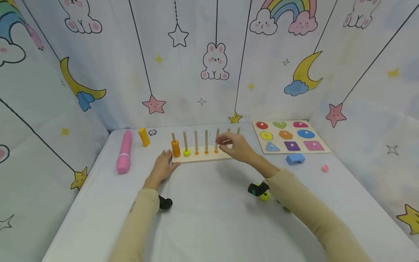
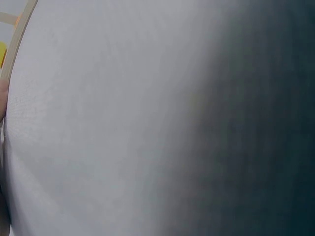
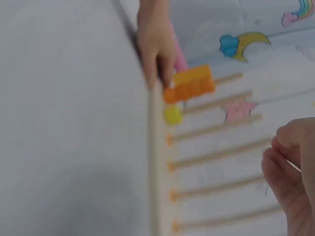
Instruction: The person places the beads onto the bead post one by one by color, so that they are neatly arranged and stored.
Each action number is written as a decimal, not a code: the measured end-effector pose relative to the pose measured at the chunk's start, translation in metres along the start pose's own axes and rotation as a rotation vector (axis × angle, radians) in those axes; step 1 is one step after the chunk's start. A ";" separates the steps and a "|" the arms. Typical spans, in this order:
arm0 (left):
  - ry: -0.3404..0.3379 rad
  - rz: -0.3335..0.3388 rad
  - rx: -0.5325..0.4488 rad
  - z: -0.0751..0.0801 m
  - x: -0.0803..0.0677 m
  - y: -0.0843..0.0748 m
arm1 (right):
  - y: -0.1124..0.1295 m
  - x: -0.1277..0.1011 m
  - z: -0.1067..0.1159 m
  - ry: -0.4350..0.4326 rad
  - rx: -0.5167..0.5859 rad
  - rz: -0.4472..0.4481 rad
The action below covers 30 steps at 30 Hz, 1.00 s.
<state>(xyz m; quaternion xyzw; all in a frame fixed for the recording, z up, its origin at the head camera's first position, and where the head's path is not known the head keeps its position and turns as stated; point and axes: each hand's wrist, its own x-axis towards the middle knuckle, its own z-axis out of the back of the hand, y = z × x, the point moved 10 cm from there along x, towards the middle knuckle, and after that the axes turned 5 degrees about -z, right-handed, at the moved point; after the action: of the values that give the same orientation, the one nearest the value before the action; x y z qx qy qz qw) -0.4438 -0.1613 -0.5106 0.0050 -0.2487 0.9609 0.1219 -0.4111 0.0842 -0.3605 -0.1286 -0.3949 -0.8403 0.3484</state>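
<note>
Two hands work at a white table (image 1: 209, 218). The wooden peg board (image 1: 203, 155) lies at its far middle, a shape puzzle (image 1: 289, 136) to its right. The left hand (image 1: 162, 168) rests flat, fingers straight, against the board's left end beside the orange rings (image 1: 175, 148). The right hand (image 1: 237, 146) hovers among the pegs, fingertips together; what they pinch cannot be told.

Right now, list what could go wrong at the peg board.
The right hand reaches among thin upright pegs; its fingers could knock or bend one.
The left hand only rests at the peg board's corner, so the board may slide.
The stacked orange rings sit near the left hand and could be bumped.
</note>
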 end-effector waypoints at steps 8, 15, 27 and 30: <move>0.005 0.024 -0.016 0.007 -0.002 0.007 | -0.059 -0.080 0.027 0.100 -0.034 -0.213; -0.005 0.020 -0.028 0.010 -0.002 0.005 | -0.070 -0.131 0.032 0.258 -0.026 -0.268; -0.009 0.001 -0.034 0.005 -0.003 -0.001 | -0.050 -0.181 0.019 0.387 0.004 -0.220; -0.007 -0.002 -0.035 0.003 -0.002 -0.002 | -0.049 -0.183 0.018 0.375 -0.009 -0.214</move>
<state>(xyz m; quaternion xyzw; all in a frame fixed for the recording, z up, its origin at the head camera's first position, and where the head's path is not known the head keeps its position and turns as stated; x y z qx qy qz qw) -0.4419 -0.1610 -0.5073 0.0066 -0.2657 0.9563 0.1222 -0.3138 0.2079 -0.4671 0.0711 -0.3309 -0.8834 0.3240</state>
